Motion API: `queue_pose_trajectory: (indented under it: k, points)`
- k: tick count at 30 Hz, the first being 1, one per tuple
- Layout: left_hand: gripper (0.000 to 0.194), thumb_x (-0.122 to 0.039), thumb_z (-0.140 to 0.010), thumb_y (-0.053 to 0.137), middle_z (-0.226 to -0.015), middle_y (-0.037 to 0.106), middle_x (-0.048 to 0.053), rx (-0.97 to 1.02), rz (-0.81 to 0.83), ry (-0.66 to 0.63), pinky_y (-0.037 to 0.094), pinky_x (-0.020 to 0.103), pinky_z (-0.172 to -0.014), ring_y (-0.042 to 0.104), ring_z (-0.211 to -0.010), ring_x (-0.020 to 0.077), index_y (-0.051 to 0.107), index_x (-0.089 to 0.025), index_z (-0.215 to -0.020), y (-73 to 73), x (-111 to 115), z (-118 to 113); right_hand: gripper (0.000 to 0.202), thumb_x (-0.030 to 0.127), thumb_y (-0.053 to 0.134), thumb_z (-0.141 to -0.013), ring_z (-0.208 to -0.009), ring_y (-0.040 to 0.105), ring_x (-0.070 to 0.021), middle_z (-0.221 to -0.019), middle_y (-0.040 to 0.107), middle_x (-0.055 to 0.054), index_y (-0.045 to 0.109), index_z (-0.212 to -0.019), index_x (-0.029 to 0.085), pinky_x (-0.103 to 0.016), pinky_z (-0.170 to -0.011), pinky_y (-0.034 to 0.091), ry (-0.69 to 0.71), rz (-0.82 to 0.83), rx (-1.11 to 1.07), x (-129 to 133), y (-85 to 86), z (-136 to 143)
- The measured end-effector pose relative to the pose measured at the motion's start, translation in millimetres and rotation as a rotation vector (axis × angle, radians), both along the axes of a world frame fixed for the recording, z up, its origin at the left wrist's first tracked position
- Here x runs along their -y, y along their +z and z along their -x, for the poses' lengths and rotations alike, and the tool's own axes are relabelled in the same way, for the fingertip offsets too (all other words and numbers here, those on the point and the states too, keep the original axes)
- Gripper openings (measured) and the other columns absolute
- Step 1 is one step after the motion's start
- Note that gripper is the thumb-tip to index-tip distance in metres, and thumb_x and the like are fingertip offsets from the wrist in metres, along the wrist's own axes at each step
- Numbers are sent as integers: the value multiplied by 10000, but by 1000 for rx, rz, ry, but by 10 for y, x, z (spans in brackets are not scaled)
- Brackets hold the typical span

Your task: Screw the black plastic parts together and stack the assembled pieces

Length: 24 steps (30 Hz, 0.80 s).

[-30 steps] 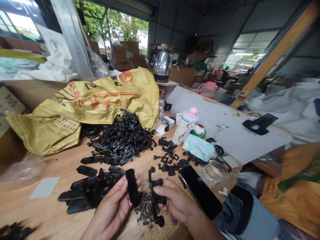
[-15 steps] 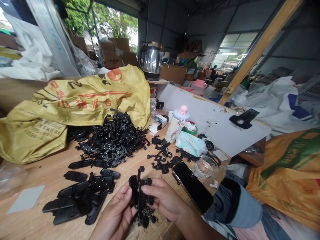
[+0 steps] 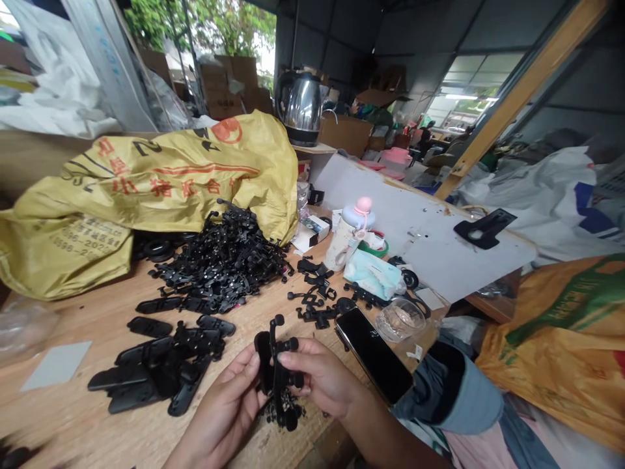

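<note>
Between both hands, low in the middle of the head view, is a black plastic bracket (image 3: 277, 374) with rounded knobs on its arms. My left hand (image 3: 232, 394) is closed on a flat, oval-ended black plate (image 3: 263, 352) at the bracket's left side. My right hand (image 3: 325, 374) pinches the bracket from the right, thumb across its middle. Whether plate and bracket are joined I cannot tell. Beneath the hands lie tiny black pieces (image 3: 273, 409), partly hidden. Left of my hands, long black plates and brackets (image 3: 146, 381) lie stacked. Farther back rises a heap of black knobbed parts (image 3: 219, 260).
A yellow woven sack (image 3: 195, 176) lies behind the heap. To the right are a phone (image 3: 375, 355), a glass bowl (image 3: 400, 319), a tissue pack (image 3: 374, 275) and a bottle (image 3: 342, 241). A grey card (image 3: 56, 365) lies at left; a kettle (image 3: 303, 107) stands behind.
The camera view has shifted slightly, and dark blurred pieces now show at the lower left corner. Both hands keep nearly the same grip on the black parts.
</note>
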State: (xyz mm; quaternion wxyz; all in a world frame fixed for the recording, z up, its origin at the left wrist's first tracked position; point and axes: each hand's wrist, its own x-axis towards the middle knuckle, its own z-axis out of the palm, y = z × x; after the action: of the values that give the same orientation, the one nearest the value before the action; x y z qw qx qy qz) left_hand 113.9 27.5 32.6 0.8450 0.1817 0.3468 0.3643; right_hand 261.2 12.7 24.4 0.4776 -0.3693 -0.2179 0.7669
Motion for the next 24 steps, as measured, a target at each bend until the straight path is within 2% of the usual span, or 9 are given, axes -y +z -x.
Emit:
queue_pose_trajectory:
  k: [7, 12, 19, 24]
  points:
    - [177, -140, -796, 542, -871, 715, 120, 35, 130, 35, 538, 273, -708, 671, -749, 165, 635, -87, -937, -23, 102, 8, 362, 336, 798, -537, -338, 341, 11, -518, 523, 36, 585, -709, 100, -133, -334, 130, 118, 77, -112, 14, -11, -134]
    - [245, -139, -826, 486, -963, 689, 177, 58, 214, 84, 552, 284, -666, 675, -724, 169, 583, -46, -1031, -5, 104, 66, 335, 313, 802, -536, -333, 345, 17, -542, 546, 29, 591, -685, 101, -120, -320, 123, 140, 97, -80, 2, -61, -242]
    - [282, -87, -810, 492, -875, 699, 191, 5, 321, 131, 557, 306, -620, 676, -662, 177, 526, -31, -1084, 7, 73, 67, 357, 334, 790, -547, -344, 300, 26, -557, 528, 32, 640, -755, 86, -135, -310, 118, 185, 41, 59, -3, -177, -251]
    - [313, -76, -797, 509, -906, 693, 192, 59, 305, 158, 553, 307, -654, 679, -727, 191, 508, -45, -1108, -26, 60, 83, 377, 327, 819, -485, -355, 305, 20, -563, 516, 39, 636, -719, 94, -140, -323, 117, 182, 63, 52, -11, -200, -245]
